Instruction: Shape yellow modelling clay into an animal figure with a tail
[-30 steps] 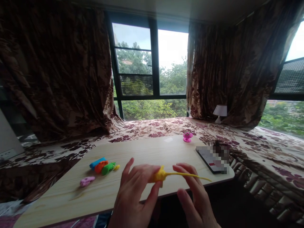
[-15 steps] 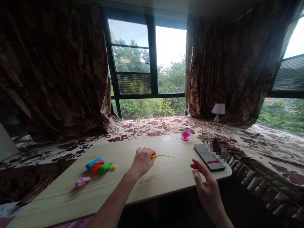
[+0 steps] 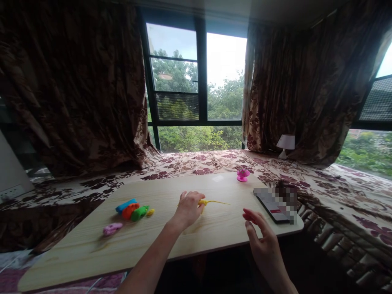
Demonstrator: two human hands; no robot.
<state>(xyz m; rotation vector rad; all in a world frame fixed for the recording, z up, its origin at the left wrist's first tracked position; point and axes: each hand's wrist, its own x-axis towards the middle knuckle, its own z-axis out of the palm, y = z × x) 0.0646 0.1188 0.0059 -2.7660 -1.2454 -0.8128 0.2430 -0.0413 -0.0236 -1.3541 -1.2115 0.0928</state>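
My left hand (image 3: pixel 190 207) is closed over a yellow clay figure (image 3: pixel 203 202) at the middle of the table. A long thin yellow strand sticks out to the right; the rest of the figure is mostly hidden under my fingers. My right hand (image 3: pixel 261 233) hovers by the table's front edge, thumb and fingers apart, holding nothing. Left of my hands lie lumps of modelling clay: blue (image 3: pixel 126 206), orange (image 3: pixel 130 211), green (image 3: pixel 140 213) and a small yellow bit (image 3: pixel 150 212), close together. A pink clay piece (image 3: pixel 112 229) lies nearer to me.
A magenta mushroom-like clay figure (image 3: pixel 243 175) stands at the table's (image 3: pixel 171 188) far right. A phone (image 3: pixel 274 206), partly blurred out, lies near the right edge. Beyond are a floral cloth (image 3: pixel 196 161), a small white lamp (image 3: pixel 285 143), curtains and windows.
My left hand has moved forward and lowered the yellow clay figure to the table. My right hand has drawn away from the strand to the right and stays open.
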